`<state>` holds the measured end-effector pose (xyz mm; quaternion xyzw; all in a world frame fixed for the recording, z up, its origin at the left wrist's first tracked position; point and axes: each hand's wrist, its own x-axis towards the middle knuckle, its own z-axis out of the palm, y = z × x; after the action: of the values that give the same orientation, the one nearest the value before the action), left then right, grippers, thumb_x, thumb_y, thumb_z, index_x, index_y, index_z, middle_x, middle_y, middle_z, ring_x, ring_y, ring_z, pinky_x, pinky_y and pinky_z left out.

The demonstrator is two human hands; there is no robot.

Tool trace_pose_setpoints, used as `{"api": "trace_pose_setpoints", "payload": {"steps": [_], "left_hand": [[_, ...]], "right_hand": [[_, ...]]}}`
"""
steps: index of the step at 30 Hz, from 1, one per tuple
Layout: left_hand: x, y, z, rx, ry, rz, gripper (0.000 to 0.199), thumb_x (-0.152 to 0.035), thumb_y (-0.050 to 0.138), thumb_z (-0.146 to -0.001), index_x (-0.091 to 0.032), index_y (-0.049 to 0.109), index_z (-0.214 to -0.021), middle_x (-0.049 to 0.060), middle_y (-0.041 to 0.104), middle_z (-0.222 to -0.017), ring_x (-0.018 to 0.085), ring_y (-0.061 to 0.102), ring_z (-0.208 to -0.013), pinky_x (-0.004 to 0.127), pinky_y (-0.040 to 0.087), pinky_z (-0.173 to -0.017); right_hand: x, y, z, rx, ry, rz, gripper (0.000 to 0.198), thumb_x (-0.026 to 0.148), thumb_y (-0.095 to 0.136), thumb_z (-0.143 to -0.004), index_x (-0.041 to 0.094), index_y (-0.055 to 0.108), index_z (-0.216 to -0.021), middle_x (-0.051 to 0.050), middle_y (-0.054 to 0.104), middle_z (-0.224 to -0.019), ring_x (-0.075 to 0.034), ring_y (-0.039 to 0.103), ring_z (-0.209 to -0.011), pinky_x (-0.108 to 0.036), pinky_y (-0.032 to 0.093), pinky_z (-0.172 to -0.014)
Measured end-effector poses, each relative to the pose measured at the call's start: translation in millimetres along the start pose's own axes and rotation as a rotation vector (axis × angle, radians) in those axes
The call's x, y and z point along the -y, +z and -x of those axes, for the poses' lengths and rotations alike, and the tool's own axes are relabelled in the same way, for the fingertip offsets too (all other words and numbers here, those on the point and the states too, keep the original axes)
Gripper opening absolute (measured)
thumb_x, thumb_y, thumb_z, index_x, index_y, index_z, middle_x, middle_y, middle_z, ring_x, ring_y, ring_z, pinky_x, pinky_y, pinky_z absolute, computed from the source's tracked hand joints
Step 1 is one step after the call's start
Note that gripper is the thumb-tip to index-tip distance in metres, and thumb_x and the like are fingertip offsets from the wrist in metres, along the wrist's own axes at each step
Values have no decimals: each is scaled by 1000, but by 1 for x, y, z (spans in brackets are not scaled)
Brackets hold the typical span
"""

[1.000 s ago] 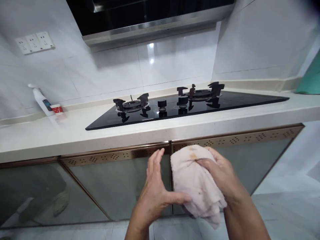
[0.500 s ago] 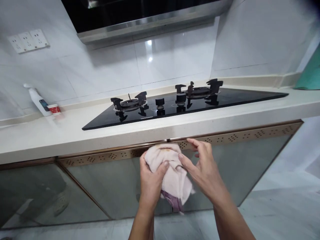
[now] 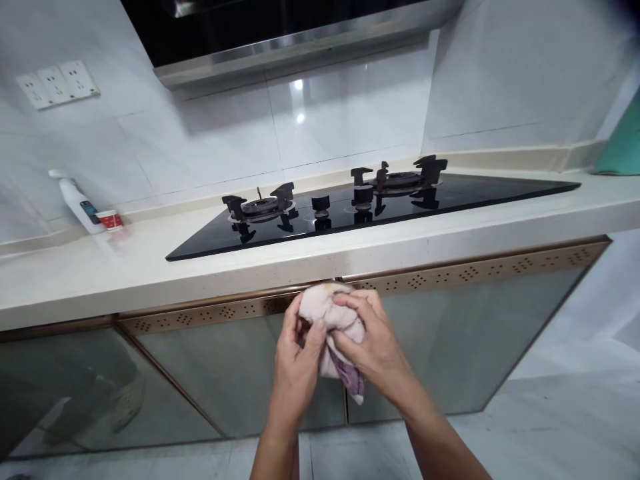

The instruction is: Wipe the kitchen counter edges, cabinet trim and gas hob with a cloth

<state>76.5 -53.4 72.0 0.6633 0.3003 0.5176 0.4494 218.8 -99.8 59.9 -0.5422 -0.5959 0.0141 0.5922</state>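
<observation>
A bunched pale pink cloth with a purple patterned edge is held up in front of the cabinet doors, just below the counter's front edge. My left hand grips its left side, thumb on the near face and fingers partly hidden behind. On the other side my right hand is closed around the cloth, its fingers pressed over the folds. The purple end hangs down between the two hands. Beyond them, the black gas stove is set into the white counter.
Two burners and two control knobs stand up from the stove. A white spray bottle leans beside a red and white cup at the left. The range hood overhangs above. Something green stands far right.
My right hand has moved left and closed onto the cloth, where before its fingers were more spread. The cloth is now more bunched, its hanging end shorter.
</observation>
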Motion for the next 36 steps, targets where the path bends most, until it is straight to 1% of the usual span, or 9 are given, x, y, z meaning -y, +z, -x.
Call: {"api": "trace_pose_setpoints", "payload": {"steps": [4, 7, 14, 21, 25, 28, 31, 34, 36], "left_hand": [[-1, -8, -2, -223, 230, -431, 43, -45, 59, -94, -29, 61, -134, 9, 52, -143, 26, 43, -142, 47, 29, -122], [7, -15, -7, -299, 292, -648, 42, -43, 55, -97, -28, 58, -136, 11, 50, -145, 27, 40, -145, 53, 22, -123], [22, -8, -8, -223, 316, -750, 46, -45, 45, -101, -23, 54, -141, 16, 39, -159, 29, 22, -155, 58, 20, -122], [25, 4, -5, -208, 244, -708, 52, -50, 43, -100, -27, 52, -146, 14, 31, -165, 30, 14, -158, 62, 14, -123], [28, 6, -5, -202, 246, -714, 50, -49, 44, -100, -27, 55, -143, 13, 27, -167, 31, 11, -159, 63, 12, -123], [26, 3, -4, -181, 228, -714, 49, -48, 44, -101, -28, 54, -145, 12, 26, -168, 30, 9, -159, 63, 10, -124], [24, 3, -3, -162, 208, -694, 49, -49, 44, -101, -29, 54, -145, 11, 26, -168, 30, 8, -159, 64, 8, -124], [23, 6, -2, -167, 188, -663, 50, -50, 46, -100, -31, 53, -145, 10, 24, -169, 30, 6, -159, 64, 7, -123], [23, 9, -1, -177, 185, -652, 50, -50, 46, -100, -31, 53, -146, 10, 23, -169, 31, 6, -159, 64, 8, -123]], "right_hand": [[5, 1, 1, -418, -71, 203, 30, 24, 61, -82, 25, 63, -112, -9, 50, -116, -28, 56, -113, -51, 48, -103], [-6, 7, 3, -583, -115, 349, 35, 24, 61, -84, 25, 60, -118, -11, 47, -121, -31, 53, -119, -55, 46, -105], [-48, 40, 6, -349, -210, 549, 61, 26, 60, -91, 30, 36, -146, -15, 35, -150, -36, 31, -146, -65, 32, -114], [-46, 54, 8, -336, -267, 607, 76, 34, 62, -90, 26, 23, -155, -21, 28, -159, -38, 22, -152, -68, 26, -116], [-66, 37, 5, -372, -283, 632, 73, 34, 65, -89, 27, 28, -151, -20, 33, -157, -36, 26, -151, -69, 25, -117], [-83, 9, 1, -499, -64, 579, 72, 44, 67, -87, 23, 37, -149, -21, 35, -156, -41, 27, -149, -73, 24, -115], [-91, -19, -5, -564, 115, 554, 61, 44, 66, -90, 20, 50, -144, -20, 41, -153, -40, 35, -145, -66, 34, -113], [-89, -31, -9, -554, 130, 546, 52, 43, 64, -95, 21, 54, -141, -15, 49, -147, -32, 50, -132, -56, 46, -107], [-83, -25, -9, -539, 128, 539, 57, 40, 62, -95, 21, 48, -147, -16, 44, -153, -34, 46, -137, -57, 45, -107]]}}
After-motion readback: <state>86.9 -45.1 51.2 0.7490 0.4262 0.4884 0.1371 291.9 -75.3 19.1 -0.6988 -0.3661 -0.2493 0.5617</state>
